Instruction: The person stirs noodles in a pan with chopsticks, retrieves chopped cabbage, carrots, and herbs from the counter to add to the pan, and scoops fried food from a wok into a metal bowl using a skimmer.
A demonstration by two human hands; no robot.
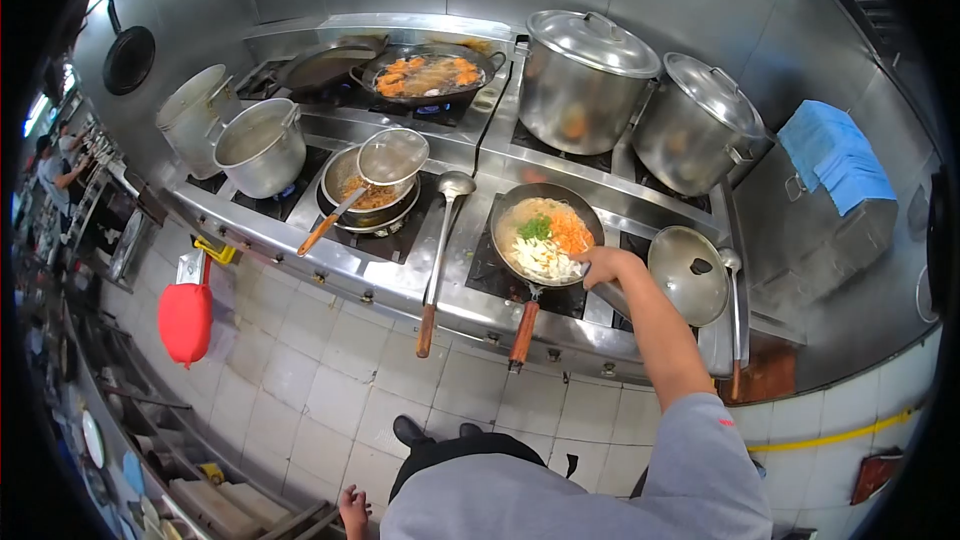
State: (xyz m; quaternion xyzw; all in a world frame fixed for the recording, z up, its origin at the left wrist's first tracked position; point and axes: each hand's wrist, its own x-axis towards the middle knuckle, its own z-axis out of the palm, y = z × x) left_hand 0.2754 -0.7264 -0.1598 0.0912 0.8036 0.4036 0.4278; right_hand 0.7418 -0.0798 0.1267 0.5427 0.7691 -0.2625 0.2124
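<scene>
At seven o'clock in the view, the left hand (354,507) hangs free, fingers loosely apart. The wooden handle (523,333) projects over the worktop (460,285) edge; a bump from the body could turn the pan (540,189) and spill it. The right hand (602,266) is at the pan's four o'clock; whether it pinches something, I cannot tell. Touching a hot rim might burn it. The pan, on the stove just right of centre, shows green herbs (535,228) near eleven, white pieces (543,258) at six, orange shreds (571,234) at three.
</scene>
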